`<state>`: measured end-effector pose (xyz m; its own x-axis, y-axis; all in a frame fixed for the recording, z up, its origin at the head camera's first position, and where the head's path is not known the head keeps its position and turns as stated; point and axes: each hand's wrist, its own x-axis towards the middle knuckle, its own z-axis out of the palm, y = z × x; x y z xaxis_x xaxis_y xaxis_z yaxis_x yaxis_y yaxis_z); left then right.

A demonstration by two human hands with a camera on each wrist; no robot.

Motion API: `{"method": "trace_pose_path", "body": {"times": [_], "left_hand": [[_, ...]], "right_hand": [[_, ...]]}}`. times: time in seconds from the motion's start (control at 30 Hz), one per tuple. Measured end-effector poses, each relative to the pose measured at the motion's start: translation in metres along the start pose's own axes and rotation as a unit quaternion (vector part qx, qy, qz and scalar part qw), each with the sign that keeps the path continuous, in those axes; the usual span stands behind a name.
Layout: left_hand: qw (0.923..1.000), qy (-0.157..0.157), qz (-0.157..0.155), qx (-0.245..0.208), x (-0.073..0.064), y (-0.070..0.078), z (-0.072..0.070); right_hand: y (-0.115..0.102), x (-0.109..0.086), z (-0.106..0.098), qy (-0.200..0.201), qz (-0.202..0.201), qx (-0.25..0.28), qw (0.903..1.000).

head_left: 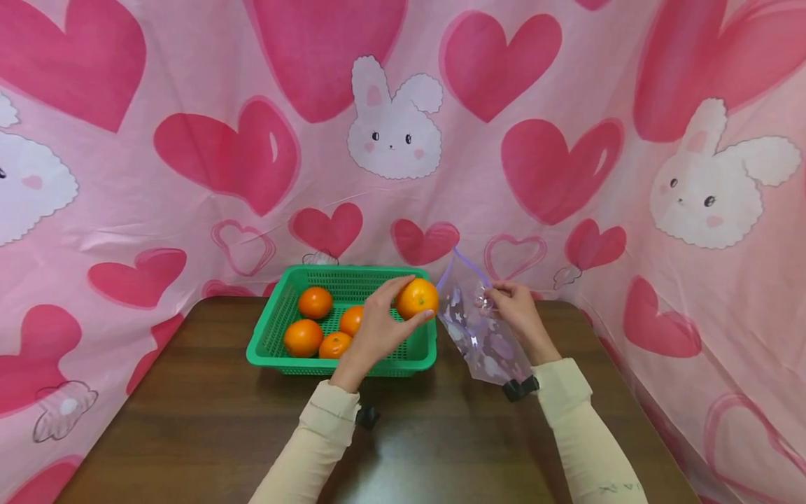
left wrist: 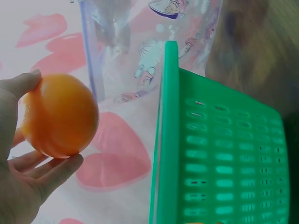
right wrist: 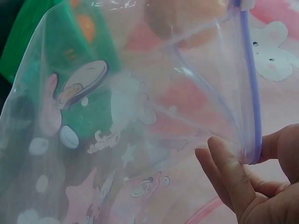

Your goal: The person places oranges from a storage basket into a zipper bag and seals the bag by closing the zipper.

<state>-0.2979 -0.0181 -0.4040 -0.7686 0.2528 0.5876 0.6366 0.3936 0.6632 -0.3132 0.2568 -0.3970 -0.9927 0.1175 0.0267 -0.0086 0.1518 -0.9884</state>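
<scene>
The orange [head_left: 419, 299] is sitting in the left hand [head_left: 380, 323], over the two o'clock corner of the green basket [head_left: 352, 364], and that hand is gripping its sides. Nearest, at six o'clock, the brown table [head_left: 441, 448] is shining. The right hand [head_left: 521, 315], at three o'clock from the orange, is pinching the purple edge [right wrist: 254, 93] of the clear printed bag [head_left: 475, 343]. Going gently is probably working best: gripping without squashing, lifting clear of the basket and spreading the bag nice and wide. The orange is looking round, smooth and shiny. Four more oranges [head_left: 303, 338] are lying at about nine o'clock from it, inside the basket. Farthest, at twelve o'clock, a pink heart cloth [head_left: 469, 161] is hanging.
</scene>
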Motion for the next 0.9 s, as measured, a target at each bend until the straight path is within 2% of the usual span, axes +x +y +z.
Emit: {"method": "trace_pose_path", "body": {"times": [0.17, 0.43, 0.63, 0.9], "left_hand": [[0.9997, 0.009, 0.025, -0.003, 0.005, 0.004, 0.003], [0.9987, -0.005, 0.047, -0.021, 0.008, 0.006, 0.007], [0.9985, -0.011, 0.052, -0.01, 0.01, 0.009, 0.011], [0.9989, 0.0, 0.045, -0.007, 0.012, 0.012, 0.015]], "right_hand": [[0.001, -0.001, 0.0, -0.005, -0.011, -0.015, 0.9998], [0.002, 0.001, 0.0, -0.013, -0.004, -0.001, 0.9999], [0.003, 0.001, -0.001, -0.015, -0.006, -0.004, 0.9999], [0.001, -0.003, 0.0, -0.021, -0.006, -0.012, 0.9997]]}}
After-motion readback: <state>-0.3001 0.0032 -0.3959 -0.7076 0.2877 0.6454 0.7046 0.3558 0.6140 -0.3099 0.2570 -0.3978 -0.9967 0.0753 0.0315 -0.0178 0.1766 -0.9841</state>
